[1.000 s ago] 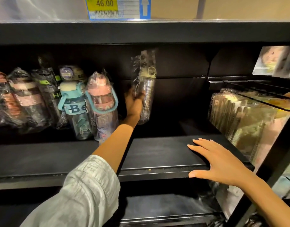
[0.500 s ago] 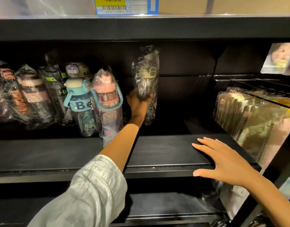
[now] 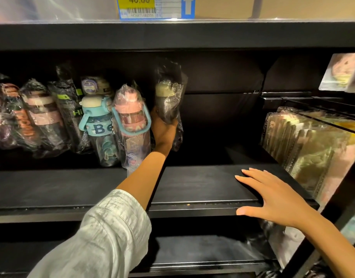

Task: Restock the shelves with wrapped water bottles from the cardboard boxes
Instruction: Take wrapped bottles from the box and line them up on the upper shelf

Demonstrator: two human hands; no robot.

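My left hand (image 3: 162, 133) reaches deep into the black shelf (image 3: 192, 187) and grips a dark wrapped water bottle (image 3: 168, 101) with a pale lid, held upright just right of the row. A pink wrapped bottle (image 3: 131, 125) with a teal strap stands beside it on the left, then a blue wrapped bottle (image 3: 99, 125). Several more wrapped bottles (image 3: 40, 115) lean in a row toward the far left. My right hand (image 3: 273, 197) lies flat and open on the shelf's front edge at the right.
Flat wrapped packs (image 3: 305, 145) hang on pegs at the right, close to my right hand. A price label reading 46.00 (image 3: 148, 7) sits on the shelf edge above. A lower black shelf (image 3: 202, 251) shows below.
My left hand has brought the dark bottle slightly left and lower, closer to the pink bottle. My right hand has stayed on the shelf edge.
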